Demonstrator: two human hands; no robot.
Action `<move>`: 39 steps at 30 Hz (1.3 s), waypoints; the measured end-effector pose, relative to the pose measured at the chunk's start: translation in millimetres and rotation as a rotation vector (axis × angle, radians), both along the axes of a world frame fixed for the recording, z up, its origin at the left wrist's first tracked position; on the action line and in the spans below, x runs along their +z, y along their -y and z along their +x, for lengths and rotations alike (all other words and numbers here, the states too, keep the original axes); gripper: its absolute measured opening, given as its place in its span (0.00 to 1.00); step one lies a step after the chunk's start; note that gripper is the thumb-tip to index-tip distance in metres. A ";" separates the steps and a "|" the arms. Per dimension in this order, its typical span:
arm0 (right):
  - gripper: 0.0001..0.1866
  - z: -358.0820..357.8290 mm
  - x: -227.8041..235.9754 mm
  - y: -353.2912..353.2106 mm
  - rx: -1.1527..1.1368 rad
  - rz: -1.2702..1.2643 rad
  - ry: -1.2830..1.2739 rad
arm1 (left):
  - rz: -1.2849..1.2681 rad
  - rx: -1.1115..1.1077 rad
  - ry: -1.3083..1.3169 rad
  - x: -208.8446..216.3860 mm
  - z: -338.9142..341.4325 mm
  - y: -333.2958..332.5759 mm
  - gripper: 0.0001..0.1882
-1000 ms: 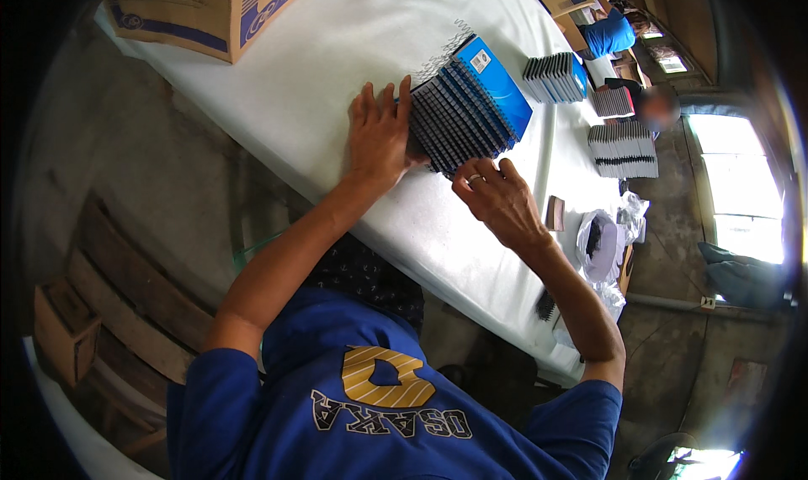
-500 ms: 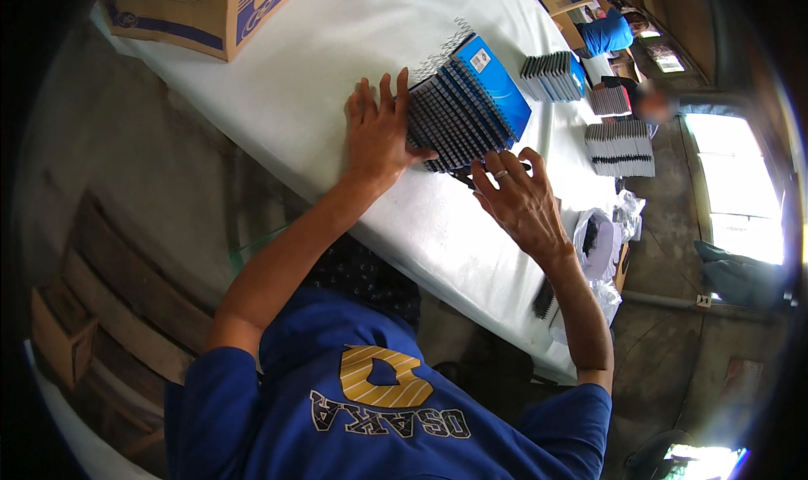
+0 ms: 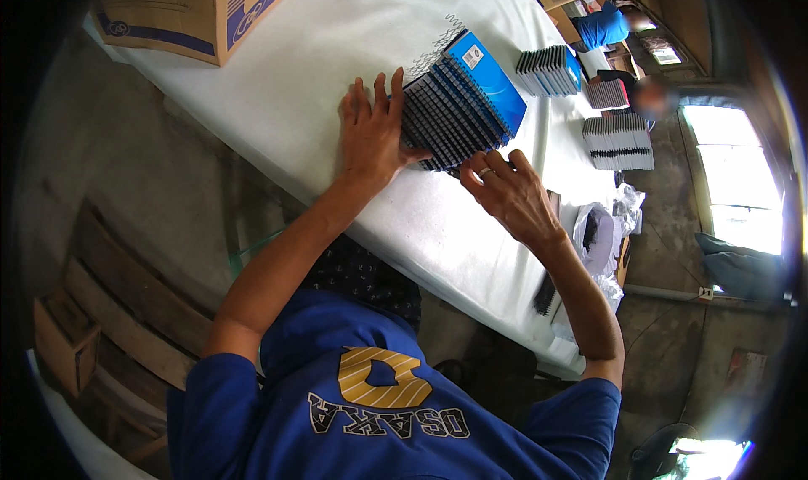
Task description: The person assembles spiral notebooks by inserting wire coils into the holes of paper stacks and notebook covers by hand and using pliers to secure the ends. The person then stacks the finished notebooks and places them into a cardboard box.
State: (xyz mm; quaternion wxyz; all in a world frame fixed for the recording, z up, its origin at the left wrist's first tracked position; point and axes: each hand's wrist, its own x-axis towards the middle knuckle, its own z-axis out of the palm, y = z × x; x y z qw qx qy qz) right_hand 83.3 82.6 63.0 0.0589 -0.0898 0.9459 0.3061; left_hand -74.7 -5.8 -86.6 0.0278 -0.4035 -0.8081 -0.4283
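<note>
A stack of spiral-bound notebooks (image 3: 450,110) with a bright blue cover on top lies on the white-covered table, its dark coil bindings toward me. Long wire coil ends (image 3: 438,47) stick out beyond its far left corner. My left hand (image 3: 369,139) is open with fingers spread along the stack's left side, the thumb against the lower bindings. At the near right corner, my right hand (image 3: 509,196) is closed with curled fingers around a slim dark tool, mostly hidden by the hand. What its tip touches cannot be made out.
A large cardboard box (image 3: 177,21) stands at the far left of the table. More notebook stacks (image 3: 549,70) (image 3: 619,142) sit to the right, near a plastic-lined container (image 3: 593,236). Two other people are at the far right. A wooden bench (image 3: 126,312) is at left.
My right hand has shifted slightly left and closer to the stack's near corner, its fingers more curled. The view has moved slightly; my left hand keeps its place on the stack.
</note>
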 end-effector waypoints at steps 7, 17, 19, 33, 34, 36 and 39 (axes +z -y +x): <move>0.10 -9.5 3.7 4.1 0.044 -0.051 0.010 | 0.010 -0.003 -0.020 -3.5 -0.7 0.4 0.67; 0.11 -25.2 9.8 4.1 0.096 0.065 0.134 | -0.005 -0.011 -0.014 0.0 -0.2 2.1 0.66; 0.11 -24.5 8.9 2.1 0.124 0.079 0.122 | -0.023 -0.016 -0.002 1.8 0.2 2.4 0.65; 0.03 -38.2 2.9 24.4 -0.021 0.135 0.233 | -0.031 -0.007 -0.029 -1.6 0.4 0.2 0.66; 0.01 -42.6 -0.5 35.3 -0.156 0.273 0.316 | 0.013 -0.006 -0.034 -3.0 -0.4 0.1 0.66; 0.03 -64.3 10.5 53.8 -0.258 0.181 0.540 | 0.017 -0.001 -0.042 -3.3 -2.1 0.6 0.66; 0.06 -63.5 2.5 61.3 -0.430 0.229 0.588 | 0.015 -0.004 -0.043 -1.6 -3.2 2.0 0.65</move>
